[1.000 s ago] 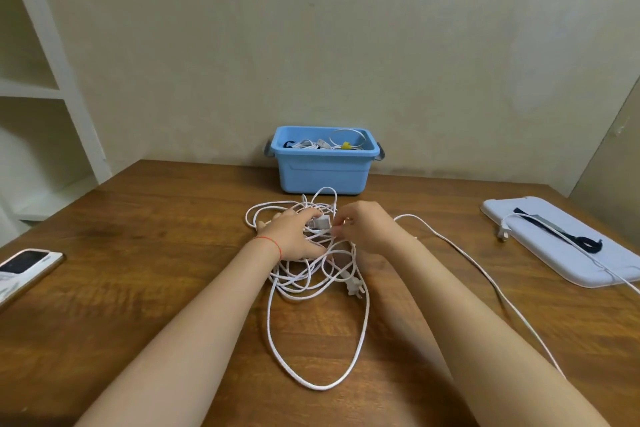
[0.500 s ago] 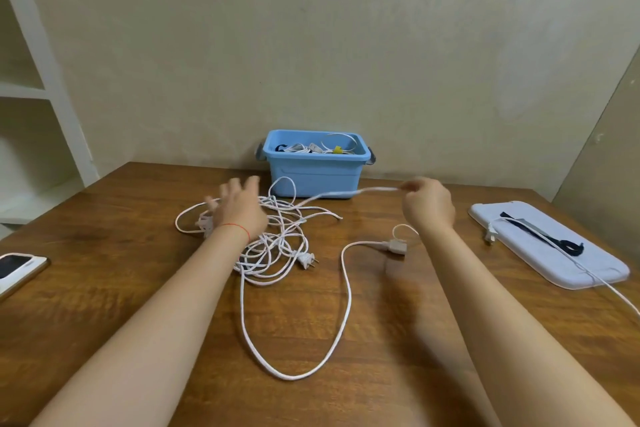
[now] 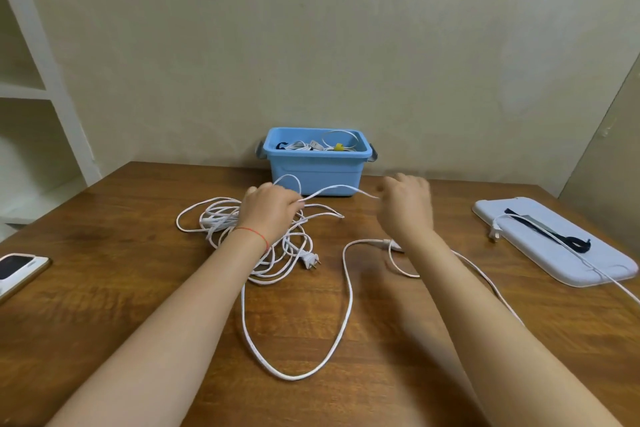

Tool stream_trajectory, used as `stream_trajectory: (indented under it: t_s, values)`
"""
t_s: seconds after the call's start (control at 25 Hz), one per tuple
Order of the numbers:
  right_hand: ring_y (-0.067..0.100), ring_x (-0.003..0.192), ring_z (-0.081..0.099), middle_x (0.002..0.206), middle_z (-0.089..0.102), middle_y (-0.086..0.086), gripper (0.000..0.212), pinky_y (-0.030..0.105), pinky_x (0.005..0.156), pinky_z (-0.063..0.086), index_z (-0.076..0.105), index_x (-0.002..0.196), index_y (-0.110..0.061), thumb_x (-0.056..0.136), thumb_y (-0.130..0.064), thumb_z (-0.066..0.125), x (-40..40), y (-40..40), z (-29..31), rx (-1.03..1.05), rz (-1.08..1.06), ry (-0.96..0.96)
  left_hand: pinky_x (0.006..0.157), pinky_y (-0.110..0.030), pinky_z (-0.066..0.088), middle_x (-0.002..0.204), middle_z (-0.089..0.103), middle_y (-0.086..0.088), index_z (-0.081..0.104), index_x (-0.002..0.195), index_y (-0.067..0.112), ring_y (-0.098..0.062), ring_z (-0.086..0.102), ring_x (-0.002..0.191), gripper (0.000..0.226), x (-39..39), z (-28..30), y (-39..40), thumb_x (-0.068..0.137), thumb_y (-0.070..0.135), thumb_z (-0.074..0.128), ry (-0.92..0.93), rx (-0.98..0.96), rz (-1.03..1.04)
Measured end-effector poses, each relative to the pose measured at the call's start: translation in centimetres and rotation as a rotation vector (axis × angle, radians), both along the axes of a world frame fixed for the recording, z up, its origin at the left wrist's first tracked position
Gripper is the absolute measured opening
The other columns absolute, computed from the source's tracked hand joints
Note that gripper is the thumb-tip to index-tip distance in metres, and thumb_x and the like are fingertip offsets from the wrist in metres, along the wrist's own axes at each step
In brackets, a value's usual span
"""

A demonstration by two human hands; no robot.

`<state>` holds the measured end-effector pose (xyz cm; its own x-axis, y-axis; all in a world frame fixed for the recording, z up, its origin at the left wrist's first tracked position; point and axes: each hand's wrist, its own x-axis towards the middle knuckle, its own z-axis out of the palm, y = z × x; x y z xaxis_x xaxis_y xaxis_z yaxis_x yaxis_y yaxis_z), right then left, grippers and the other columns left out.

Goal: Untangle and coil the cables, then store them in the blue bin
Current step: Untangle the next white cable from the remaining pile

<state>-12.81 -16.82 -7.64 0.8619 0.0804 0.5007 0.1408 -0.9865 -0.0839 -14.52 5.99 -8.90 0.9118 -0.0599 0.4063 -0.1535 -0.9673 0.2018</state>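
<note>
I see the cable [image 3: 332, 189] strung left to right between my hands, in front of the bin [image 3: 317, 172]. Left hand [image 3: 270, 210] grips it over the tangle [image 3: 242, 229]; right hand [image 3: 405, 206] pinches its other end.

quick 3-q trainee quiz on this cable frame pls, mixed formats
1. True or false: the blue bin already holds cables.
2. Which hand pins the tangled white cable to the table: A left, B right?
3. Fill in: the phone lies at the table's ___ edge.

Key: 1 true. 2 A: the left hand rests on the tangle, while the right hand pinches a strand pulled taut between both. 3 left.
</note>
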Motion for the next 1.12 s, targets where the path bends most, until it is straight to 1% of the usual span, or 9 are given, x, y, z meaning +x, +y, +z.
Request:
stream_trajectory:
  t_s: [0.2, 0.32, 0.44, 0.52, 0.6, 0.72, 0.84, 0.96, 1.12]
  values:
    - [0.021, 0.103, 0.052, 0.109, 0.064, 0.003, 0.032, 0.041, 0.095, 0.045, 0.060, 0.116, -0.014, 0.085, -0.006, 0.053, -2.2, 6.6, 0.2, 0.393, 0.609, 0.099, 0.076, -0.037, 0.047, 0.100, 0.067, -0.008, 0.071, 0.101, 0.017, -0.029, 0.059, 0.100, 0.022, -0.4, 2.3, -2.9, 0.098, 0.024, 0.051, -0.006, -0.068, -0.071]
    - [0.019, 0.097, 0.053, 0.100, 0.062, 0.000, 0.017, 0.041, 0.089, 0.044, 0.062, 0.106, -0.017, 0.092, -0.022, 0.054, -1.8, 6.2, 0.1, 0.400, 0.525, 0.293, 0.074, -0.034, 0.048, 0.090, 0.064, -0.002, 0.062, 0.092, 0.020, -0.024, 0.059, 0.088, 0.004, -0.4, 0.7, -1.6, 0.093, 0.021, 0.058, 0.096, -0.205, -0.084]
    - [0.025, 0.087, 0.053, 0.081, 0.061, 0.003, 0.030, 0.035, 0.076, 0.032, 0.066, 0.079, -0.018, 0.098, -0.039, 0.055, -0.6, 3.2, -0.1, 0.404, 0.295, 0.100, 0.071, -0.033, 0.052, 0.088, 0.065, 0.000, 0.063, 0.089, 0.021, -0.017, 0.061, 0.082, 0.009, -0.4, -0.8, 0.9, 0.096, 0.026, 0.060, 0.163, -0.338, -0.018]
    - [0.034, 0.093, 0.053, 0.085, 0.062, 0.012, 0.033, 0.035, 0.073, 0.025, 0.070, 0.082, -0.008, 0.099, -0.032, 0.055, 0.2, 0.9, 0.1, 0.427, -0.001, -0.127, 0.068, -0.031, 0.048, 0.085, 0.066, -0.002, 0.068, 0.090, 0.017, -0.019, 0.061, 0.081, 0.019, -0.4, -0.8, 1.7, 0.099, 0.028, 0.056, 0.132, -0.375, -0.016]
    - [0.038, 0.101, 0.052, 0.099, 0.062, 0.017, 0.019, 0.039, 0.081, 0.031, 0.069, 0.097, -0.003, 0.095, -0.016, 0.055, 0.8, 0.0, -0.1, 0.303, -0.137, -0.086, 0.069, -0.033, 0.048, 0.085, 0.067, -0.004, 0.073, 0.095, 0.014, -0.021, 0.062, 0.083, 0.028, -0.3, 0.1, 1.2, 0.102, 0.031, 0.052, 0.043, -0.310, -0.049]
    - [0.032, 0.105, 0.058, 0.109, 0.066, 0.013, 0.030, 0.037, 0.089, 0.040, 0.067, 0.113, -0.006, 0.092, -0.012, 0.046, -0.3, 2.8, 0.4, 0.416, 0.189, 0.028, 0.070, -0.034, 0.048, 0.097, 0.069, 0.000, 0.073, 0.107, 0.025, -0.021, 0.061, 0.094, 0.031, -0.4, 2.3, -1.7, 0.103, 0.037, 0.045, -0.097, -0.082, -0.092]
    - [0.015, 0.081, 0.058, 0.084, 0.065, 0.000, 0.031, 0.033, 0.072, 0.042, 0.062, 0.089, -0.011, 0.104, -0.027, 0.040, -2.3, 5.3, 1.3, 0.716, 0.449, 0.200, 0.067, -0.032, 0.040, 0.100, 0.067, -0.001, 0.069, 0.105, 0.024, -0.023, 0.061, 0.098, 0.026, -0.5, 3.3, -4.7, 0.102, 0.035, 0.045, -0.118, 0.019, -0.085]
    - [0.014, 0.073, 0.054, 0.076, 0.061, -0.003, 0.032, 0.032, 0.062, 0.036, 0.066, 0.083, -0.014, 0.100, -0.037, 0.050, -1.5, 3.8, 0.9, 0.617, 0.350, 0.187, 0.066, -0.033, 0.045, 0.088, 0.065, 0.002, 0.062, 0.092, 0.021, -0.020, 0.059, 0.084, 0.021, -0.5, 2.2, -3.4, 0.099, 0.039, 0.053, -0.006, -0.095, -0.066]
    - [0.036, 0.093, 0.059, 0.091, 0.066, 0.013, 0.024, 0.037, 0.078, 0.039, 0.072, 0.089, -0.012, 0.097, -0.026, 0.055, 1.1, -2.2, 0.4, 0.639, -0.045, -0.017, 0.068, -0.035, 0.044, 0.084, 0.063, -0.004, 0.065, 0.089, 0.012, -0.023, 0.060, 0.084, 0.029, -0.2, -0.4, 1.1, 0.104, 0.029, 0.047, 0.173, -0.279, 0.014]
